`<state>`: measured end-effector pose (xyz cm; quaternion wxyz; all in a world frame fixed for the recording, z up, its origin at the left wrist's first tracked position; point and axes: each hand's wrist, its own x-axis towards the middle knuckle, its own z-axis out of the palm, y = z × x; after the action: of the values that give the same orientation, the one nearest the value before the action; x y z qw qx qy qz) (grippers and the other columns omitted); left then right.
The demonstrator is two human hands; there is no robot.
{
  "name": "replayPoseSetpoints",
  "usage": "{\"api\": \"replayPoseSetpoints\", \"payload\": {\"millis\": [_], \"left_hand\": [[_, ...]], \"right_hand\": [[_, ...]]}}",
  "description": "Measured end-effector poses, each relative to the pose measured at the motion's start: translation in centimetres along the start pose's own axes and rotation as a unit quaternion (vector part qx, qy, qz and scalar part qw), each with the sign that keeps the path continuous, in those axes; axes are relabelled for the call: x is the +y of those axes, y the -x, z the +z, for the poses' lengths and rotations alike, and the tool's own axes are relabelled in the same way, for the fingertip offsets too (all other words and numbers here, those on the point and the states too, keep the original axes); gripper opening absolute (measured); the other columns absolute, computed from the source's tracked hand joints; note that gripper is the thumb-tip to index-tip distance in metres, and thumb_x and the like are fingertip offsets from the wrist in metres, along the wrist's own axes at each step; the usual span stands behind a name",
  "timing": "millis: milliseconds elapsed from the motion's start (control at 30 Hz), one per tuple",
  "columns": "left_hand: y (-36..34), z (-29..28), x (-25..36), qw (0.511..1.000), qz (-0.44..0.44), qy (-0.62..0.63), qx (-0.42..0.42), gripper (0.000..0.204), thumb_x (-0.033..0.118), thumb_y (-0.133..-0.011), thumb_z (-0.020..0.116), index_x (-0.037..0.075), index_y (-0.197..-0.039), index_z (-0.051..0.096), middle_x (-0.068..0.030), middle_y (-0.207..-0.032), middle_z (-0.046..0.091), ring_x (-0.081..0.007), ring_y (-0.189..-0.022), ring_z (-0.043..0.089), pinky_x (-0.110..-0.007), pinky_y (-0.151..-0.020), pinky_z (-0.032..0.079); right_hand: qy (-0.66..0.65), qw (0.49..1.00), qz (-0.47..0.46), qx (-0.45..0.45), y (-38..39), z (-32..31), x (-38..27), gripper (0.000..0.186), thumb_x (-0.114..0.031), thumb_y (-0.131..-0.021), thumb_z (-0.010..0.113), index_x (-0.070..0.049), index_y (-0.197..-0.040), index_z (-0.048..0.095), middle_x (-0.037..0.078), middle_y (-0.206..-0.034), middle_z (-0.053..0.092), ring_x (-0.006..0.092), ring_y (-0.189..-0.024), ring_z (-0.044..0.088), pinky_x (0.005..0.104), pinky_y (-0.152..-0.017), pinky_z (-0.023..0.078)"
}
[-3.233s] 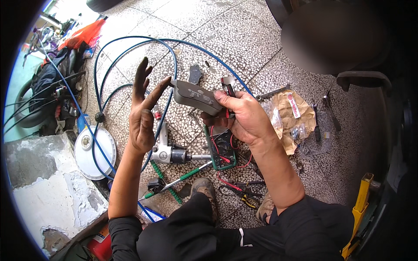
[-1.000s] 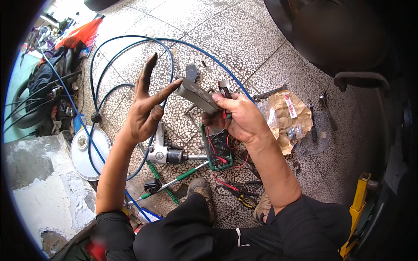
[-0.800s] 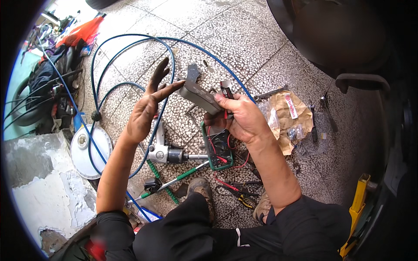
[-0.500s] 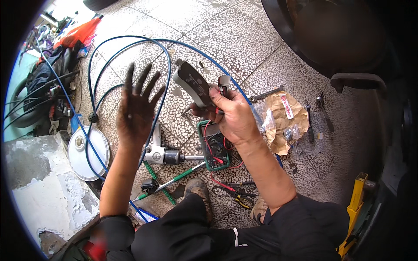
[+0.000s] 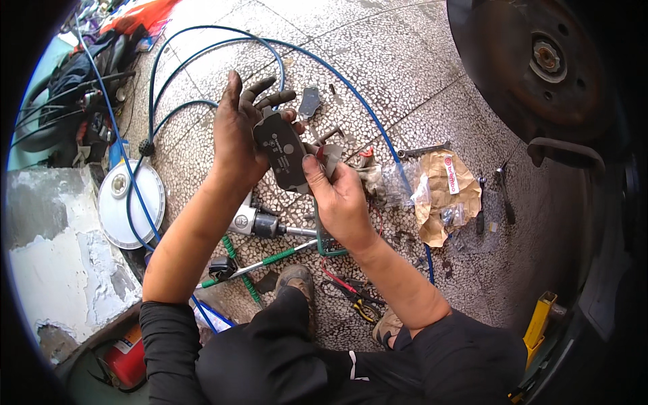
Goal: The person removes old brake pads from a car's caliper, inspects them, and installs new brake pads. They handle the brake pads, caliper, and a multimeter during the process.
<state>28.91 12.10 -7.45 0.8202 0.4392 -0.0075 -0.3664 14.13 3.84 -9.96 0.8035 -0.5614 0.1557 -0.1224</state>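
My right hand [image 5: 343, 202] grips a dark brake pad [image 5: 282, 152] by its right edge, thumb on top, with its flat backing face turned up. A bent metal clip piece [image 5: 331, 160] shows beside the thumb. My left hand [image 5: 239, 131] is at the pad's left side, fingers stretched out and apart, blackened with grime. Its fingers lie partly behind the pad; whether they press on it is hard to tell. Another brake pad [image 5: 309, 102] lies on the floor beyond the hands.
Blue hose [image 5: 337, 69] loops across the speckled floor. Nearby are an impact wrench [image 5: 255, 221], a partly covered multimeter [image 5: 331, 246], torn brown paper [image 5: 435, 219], a ratchet [image 5: 424, 149] and pliers [image 5: 364, 310]. A rusty brake disc [image 5: 520, 88] stands at the upper right, a white lid [image 5: 145, 219] at left.
My right hand has brought the brake pad down and left, turning its flat face up. My left hand has moved right, up against the pad. The view has shifted, showing more of the disc.
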Motion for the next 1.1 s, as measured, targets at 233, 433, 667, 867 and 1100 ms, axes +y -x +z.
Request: {"api": "replayPoseSetpoints", "payload": {"millis": [233,433,667,867,1100], "left_hand": [[-0.4,0.1,1.1,0.990,-0.112,-0.034,-0.084,0.082,0.065,-0.090,0.044,-0.001,-0.137,0.030,-0.0241,-0.117,0.054,-0.0317,-0.093,0.065,-0.047,-0.079,0.055],[-0.1,1.8,0.6,0.991,-0.066,0.023,-0.112,0.066,0.056,-0.097,0.035,0.005,-0.139,0.040,-0.0242,-0.135,0.049,-0.0364,-0.124,0.049,-0.045,-0.101,0.043],[1.6,-0.7,0.3,0.986,-0.121,0.065,-0.092,0.076,0.058,-0.097,0.029,-0.006,-0.136,0.043,-0.0224,-0.138,0.048,-0.0327,-0.131,0.043,-0.046,-0.110,0.029],[3.8,0.3,-0.5,0.983,-0.140,0.000,-0.115,0.082,0.066,-0.094,0.032,-0.005,-0.130,0.052,-0.0197,-0.134,0.054,-0.0293,-0.129,0.045,-0.045,-0.109,0.028],[4.5,0.9,-0.7,0.979,-0.151,-0.032,-0.136,0.079,0.063,-0.096,0.026,-0.002,-0.130,0.054,-0.0172,-0.135,0.053,-0.0266,-0.131,0.043,-0.044,-0.110,0.026]], "right_hand": [[0.039,0.997,0.009,-0.064,-1.2,-0.4,-2.2,0.032,-0.027,-0.100,0.053,0.003,-0.104,0.063,-0.001,-0.080,0.061,0.0046,-0.072,0.048,0.0241,-0.064,0.043],[0.062,0.997,0.026,-0.031,-1.0,-1.2,-2.4,0.028,-0.026,-0.100,0.053,0.000,-0.098,0.061,-0.003,-0.075,0.057,0.0040,-0.068,0.046,0.0223,-0.060,0.039],[0.218,0.952,-0.170,0.134,-3.2,-5.3,-4.1,0.024,-0.022,-0.102,0.048,0.000,-0.101,0.058,0.002,-0.081,0.064,0.0079,-0.061,0.056,0.0206,-0.055,0.045],[0.312,0.907,-0.231,0.165,-3.8,-4.7,-3.6,0.012,-0.008,-0.095,0.056,0.001,-0.101,0.053,0.018,-0.080,0.066,0.0292,-0.071,0.067,0.0340,-0.062,0.050],[0.303,0.909,-0.226,0.173,-3.7,-4.1,-3.8,0.015,-0.009,-0.095,0.055,0.004,-0.100,0.051,0.020,-0.078,0.067,0.0354,-0.072,0.068,0.0372,-0.060,0.050]]}}
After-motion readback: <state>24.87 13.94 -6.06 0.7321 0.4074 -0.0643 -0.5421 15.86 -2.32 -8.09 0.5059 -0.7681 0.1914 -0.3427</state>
